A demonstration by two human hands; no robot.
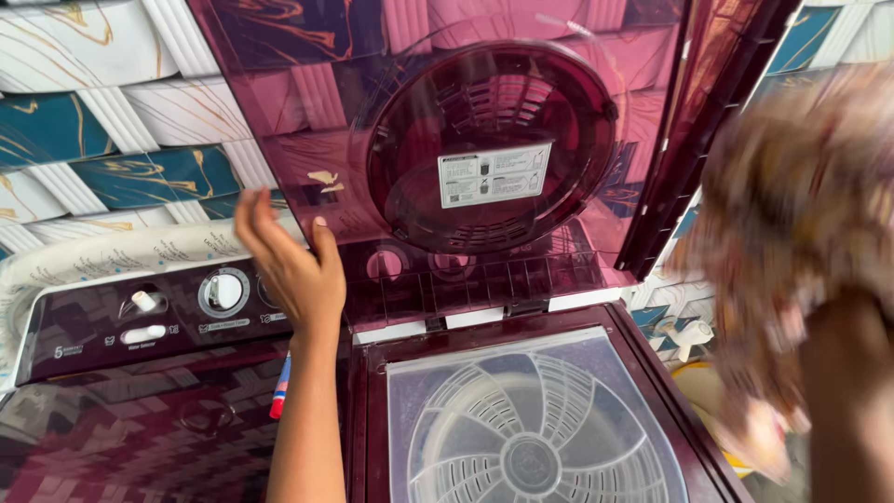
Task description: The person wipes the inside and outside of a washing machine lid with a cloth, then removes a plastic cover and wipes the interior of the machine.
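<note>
My left hand point(293, 261) is raised with fingers spread, its fingertips against the lower left edge of the raised transparent maroon lid point(466, 130) of a twin-tub washing machine. The lid stands upright and carries a round window with a white sticker. Below it lies the spin tub's clear inner cover point(531, 419) with a white fan-shaped disc under it. My right hand is hidden at the right behind a blurred floral cloth point(801, 242) bunched above my right forearm point(852, 401); it seems to hold the cloth.
The control panel point(140, 317) with white knobs sits left of my left hand. A closed patterned lid point(130, 428) covers the left tub, with a red and blue pen point(278, 391) beside it. A marbled tile wall point(102, 102) stands behind.
</note>
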